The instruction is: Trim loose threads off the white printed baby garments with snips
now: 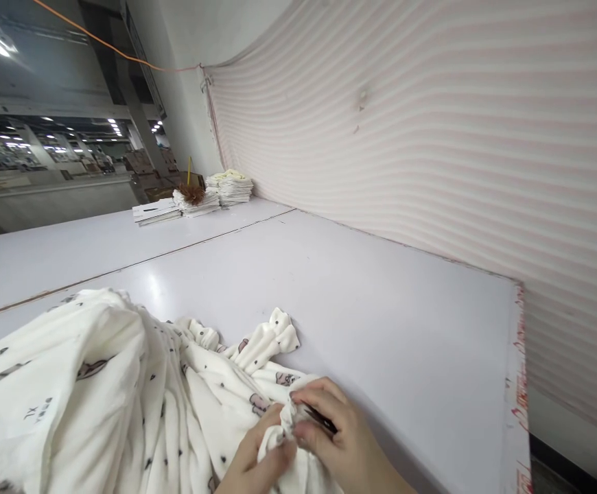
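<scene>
one left hand (258,456) tight on garment (206,398); right hand (348,432) likewise, with dark tool (322,418)

Garment (108,384): on the table (406,329), near left, its edge between left hand (258,454) and right hand (350,436).
Small tool (324,420): in right hand.
Cloth stacks (231,189): on the table's far end.
Hanging cloth (432,137): behind the table, stretching right.
</scene>
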The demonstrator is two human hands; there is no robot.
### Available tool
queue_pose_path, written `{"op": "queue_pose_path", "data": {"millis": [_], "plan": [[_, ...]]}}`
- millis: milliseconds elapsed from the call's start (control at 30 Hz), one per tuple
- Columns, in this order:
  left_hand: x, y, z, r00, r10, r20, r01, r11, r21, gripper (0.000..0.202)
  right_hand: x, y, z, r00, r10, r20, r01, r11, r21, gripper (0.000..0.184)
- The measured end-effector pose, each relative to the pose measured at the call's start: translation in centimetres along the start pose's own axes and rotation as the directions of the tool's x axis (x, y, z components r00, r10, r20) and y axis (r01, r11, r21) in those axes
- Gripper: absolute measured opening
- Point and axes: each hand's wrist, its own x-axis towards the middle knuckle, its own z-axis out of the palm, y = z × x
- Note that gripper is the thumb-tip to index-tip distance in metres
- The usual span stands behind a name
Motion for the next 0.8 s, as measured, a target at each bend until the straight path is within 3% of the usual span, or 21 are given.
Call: {"op": "queue_pose_path", "data": {"millis": [100, 167, 367, 433, 567, 700, 800], "plan": [[0.1, 0.6, 0.3, 0.998, 0.028, 0.048, -0.029, 0.999, 0.020, 0.038, 0.4, 0.1, 0.5, 0.997, 0.077, -0.017, -0.077, 0.997, 0.002, 0.020], [0.1, 1.0, 0.5, 0.999, 0.017, 0.038, -0.019, 0.998, 0.055, 0.038, 0.4, 0.1, 0.5, 0.997, 0.065, -0.038, -0.066, 0.998, -0.021, 0.011], [-0.2, 1.7, 0.8, 0.998, 0.064, 0.027, -0.068, 0.979, 0.191, 0.040, -0.4, 0.2, -0.2, 0.999, -0.051, -0.005, 0.049, 0.976, -0.211, 0.015], [-0.4, 1.8, 0.9, 0.997, 0.068, 0.023, -0.071, 0.968, 0.242, 0.041, -0.6, 0.5, -0.3, 0.995, -0.092, 0.026, 0.096, 0.967, -0.236, 0.025], [-0.8, 1.7, 1.0, 0.998, 0.055, -0.019, -0.045, 0.936, 0.350, 0.033, -1.2, 1.2, 0.0, 0.969, -0.244, 0.027, 0.236, 0.898, -0.371, 0.027], [-0.7, 1.6, 1.0, 0.999, 0.030, -0.023, -0.022, 0.956, 0.293, 0.032, -1.7, 2.2, 1.2, 0.945, -0.319, -0.068, 0.263, 0.869, -0.420, 0.027], [-0.4, 1.4, 0.8, 1.000, 0.015, 0.022, -0.019, 0.980, 0.197, 0.025, -1.8, 3.0, 2.0, 0.900, -0.403, -0.164, 0.253, 0.792, -0.556, 0.016]]}}
